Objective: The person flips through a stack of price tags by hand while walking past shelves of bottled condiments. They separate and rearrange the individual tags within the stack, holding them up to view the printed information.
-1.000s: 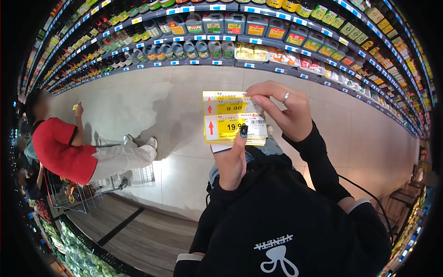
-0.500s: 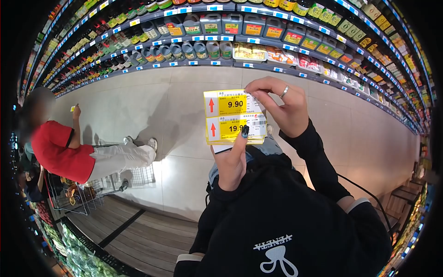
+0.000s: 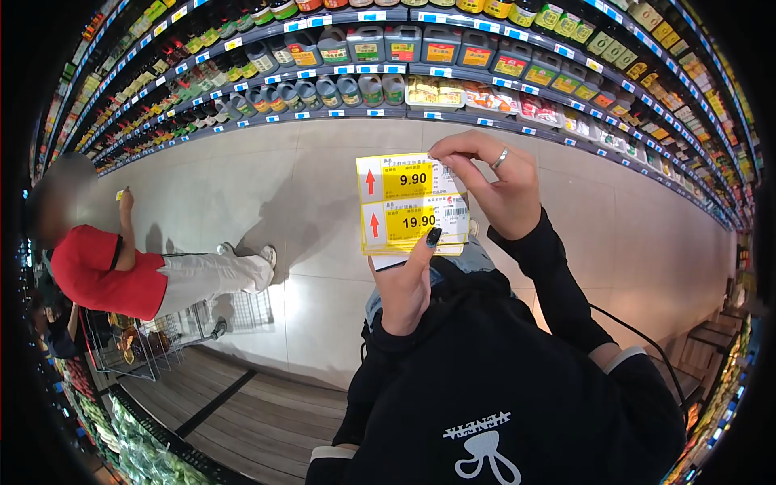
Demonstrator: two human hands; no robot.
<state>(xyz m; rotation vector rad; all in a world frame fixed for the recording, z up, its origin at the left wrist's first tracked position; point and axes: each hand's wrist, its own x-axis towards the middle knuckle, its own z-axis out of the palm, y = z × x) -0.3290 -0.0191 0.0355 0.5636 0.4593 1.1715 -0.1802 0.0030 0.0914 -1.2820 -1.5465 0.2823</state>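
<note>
A stack of yellow and white price tags (image 3: 412,217) hangs in front of my chest, with red arrows and the prices 9.90 and 19.90 on the top sheets. My left hand (image 3: 407,283) grips the stack from below, its dark-nailed thumb on the front near the lower price and its other fingers hidden behind. At the top right corner, my right hand (image 3: 493,174) pinches the upper tag between thumb and fingertips; a ring circles one finger.
Shelves of jugs (image 3: 368,44) and bottles curve across the far side. On the left, a person in a red shirt (image 3: 109,271) holds a small yellow tag near a wire shopping cart (image 3: 153,343). Wrapped greens (image 3: 137,432) lie at lower left.
My left thumb has slid slightly down and right, uncovering the whole 19.90. The person on the left has moved their raised hand a little to the left.
</note>
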